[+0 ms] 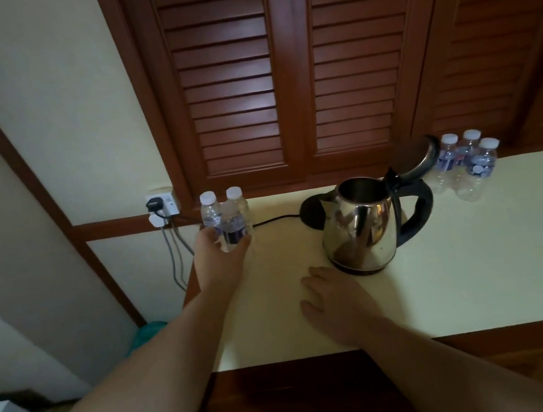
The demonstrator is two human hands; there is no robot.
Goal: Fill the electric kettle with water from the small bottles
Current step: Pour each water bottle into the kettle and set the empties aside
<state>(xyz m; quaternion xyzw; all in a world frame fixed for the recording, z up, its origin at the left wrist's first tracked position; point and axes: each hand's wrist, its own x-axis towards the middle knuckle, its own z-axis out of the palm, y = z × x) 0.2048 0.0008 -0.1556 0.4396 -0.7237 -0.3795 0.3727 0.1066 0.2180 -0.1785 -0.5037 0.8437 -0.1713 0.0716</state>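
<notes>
Left hand's grip [220,250] curls around the near clear plastic bottle with white cap [235,224], full of water, at the cream tabletop's [478,265] far left; a second capped bottle [210,212] stands touching it. Right hand [336,301] lies flat, fingers relaxed, just before the open-lidded steel kettle [361,228]. Three capped bottles [468,164] stand beyond.

The kettle [360,225] is polished steel with a black handle on its right side. It stands upright on a pale table. Its hinged lid [413,156] is raised, exposing the interior. Two small clear bottles with white caps stand upright at the table's left rear corner: the front bottle [236,221], with a dark label, and a second bottle [210,212] touching it behind. Three more capped bottles [465,168] stand clustered at the right rear, behind the kettle.
</notes>
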